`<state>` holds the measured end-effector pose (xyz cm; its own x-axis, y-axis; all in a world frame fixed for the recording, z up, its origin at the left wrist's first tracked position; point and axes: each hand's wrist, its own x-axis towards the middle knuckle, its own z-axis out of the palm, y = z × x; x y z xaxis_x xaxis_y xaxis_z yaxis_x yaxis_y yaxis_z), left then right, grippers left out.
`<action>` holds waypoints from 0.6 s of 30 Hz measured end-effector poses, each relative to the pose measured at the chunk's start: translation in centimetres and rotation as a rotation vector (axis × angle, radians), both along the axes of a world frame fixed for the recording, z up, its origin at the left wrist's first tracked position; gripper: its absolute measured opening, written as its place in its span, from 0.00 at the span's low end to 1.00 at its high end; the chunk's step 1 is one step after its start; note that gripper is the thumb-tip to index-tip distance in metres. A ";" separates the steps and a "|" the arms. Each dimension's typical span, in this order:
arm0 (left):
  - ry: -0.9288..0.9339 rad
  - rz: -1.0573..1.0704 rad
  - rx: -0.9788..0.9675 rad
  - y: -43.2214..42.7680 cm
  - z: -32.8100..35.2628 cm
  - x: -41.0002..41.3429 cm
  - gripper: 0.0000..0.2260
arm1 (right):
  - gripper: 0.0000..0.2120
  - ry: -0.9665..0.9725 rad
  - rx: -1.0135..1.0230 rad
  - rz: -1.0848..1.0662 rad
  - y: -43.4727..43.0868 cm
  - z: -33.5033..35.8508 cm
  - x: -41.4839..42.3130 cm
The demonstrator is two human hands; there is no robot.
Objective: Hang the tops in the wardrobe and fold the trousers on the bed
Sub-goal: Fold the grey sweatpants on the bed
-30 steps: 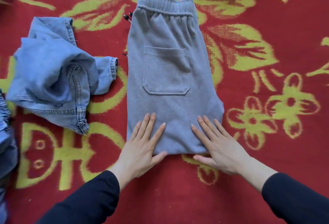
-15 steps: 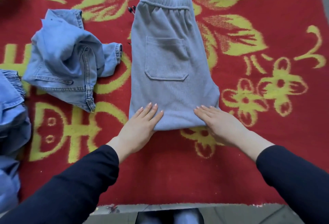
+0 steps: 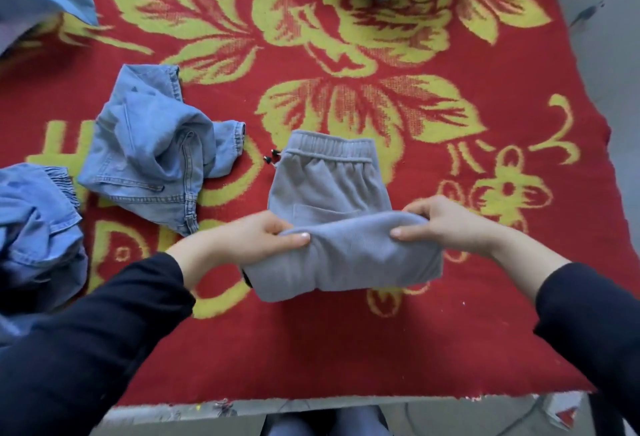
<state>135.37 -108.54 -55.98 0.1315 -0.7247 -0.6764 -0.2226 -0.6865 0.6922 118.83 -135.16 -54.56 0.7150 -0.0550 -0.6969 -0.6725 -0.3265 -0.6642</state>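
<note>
Loosely folded grey fleece trousers point(image 3: 346, 262)

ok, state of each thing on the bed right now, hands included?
grey trousers: part-folded, near end lifted and doubled over.
left hand: pinches the lifted fold.
right hand: pinches the lifted fold.
denim garment: crumpled, unfolded.
denim heap at left edge: bunched, unfolded.

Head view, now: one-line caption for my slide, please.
Left hand and right hand pinch the raised near fold of the grey trousers on the red floral blanket.
</note>
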 end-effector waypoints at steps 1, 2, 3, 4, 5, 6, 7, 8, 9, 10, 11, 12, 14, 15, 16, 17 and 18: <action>-0.002 -0.031 -0.008 -0.9 0.3 1.4 0.15 | 0.08 -0.037 -0.032 -0.058 -0.5 -0.3 1.2; 0.013 -0.093 0.015 -1.8 0.5 2.6 0.09 | 0.08 -0.058 -0.063 -0.093 -1.0 -0.8 2.4; 0.016 -0.159 0.061 -2.5 0.6 3.6 0.09 | 0.08 -0.058 -0.081 -0.114 -1.3 -1.5 3.3; -0.018 -0.208 0.095 -3.1 0.2 4.5 0.13 | 0.08 -0.051 -0.088 -0.127 -1.7 -2.1 4.1; -0.080 -0.205 0.103 -3.6 -0.3 5.4 0.14 | 0.07 -0.049 -0.092 -0.138 -2.0 -2.6 4.8; -0.123 -0.156 0.072 -4.0 -0.8 6.5 0.14 | 0.06 -0.057 -0.099 -0.151 -2.5 -2.9 5.5; -0.131 -0.066 0.030 -4.3 -1.4 7.6 0.13 | 0.05 -0.072 -0.111 -0.173 -3.0 -3.2 6.2; -0.088 0.056 -0.021 -4.6 -1.9 8.8 0.13 | 0.05 -0.093 -0.114 -0.217 -3.7 -3.4 7.0; -0.036 0.189 -0.052 -4.9 -2.4 9.9 0.14 | 0.05 -0.115 -0.117 -0.262 -4.4 -3.6 7.8; -0.011 0.301 -0.079 -5.2 -3.1 10.8 0.15 | 0.05 -0.148 -0.127 -0.297 -4.8 -3.9 8.6; -0.021 0.386 -0.096 -5.6 -3.7 11.4 0.17 | 0.04 -0.182 -0.163 -0.315 -5.1 -4.4 9.5; -0.068 0.427 -0.106 -6.0 -4.7 11.8 0.17 | 0.05 -0.210 -0.241 -0.292 -5.2 -5.3 10.2; -0.222 0.433 -0.115 -6.9 -6.5 11.9 0.16 | 0.11 -0.199 -0.443 -0.159 -5.1 -7.3 11.5; -0.306 0.418 -0.114 -7.2 -7.5 11.9 0.16 | 0.12 -0.166 -0.499 -0.112 -5.1 -8.3 12.0; -0.380 0.397 -0.118 -7.5 -8.4 11.9 0.16 | 0.12 -0.125 -0.490 -0.100 -5.2 -9.4 12.3; -0.439 0.369 -0.111 -7.7 -9.1 11.9 0.17 | 0.16 -0.077 -0.442 -0.104 -5.5 -10.1 12.7; -0.488 0.335 -0.110 -7.8 -9.6 12.0 0.17 | 0.27 -0.033 -0.387 -0.115 -5.8 -10.4 13.1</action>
<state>147.39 -116.39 -65.53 0.6411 -0.6525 -0.4041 -0.3164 -0.7043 0.6355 131.94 -140.92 -64.96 0.7103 -0.3900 -0.5860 -0.6998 -0.4807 -0.5284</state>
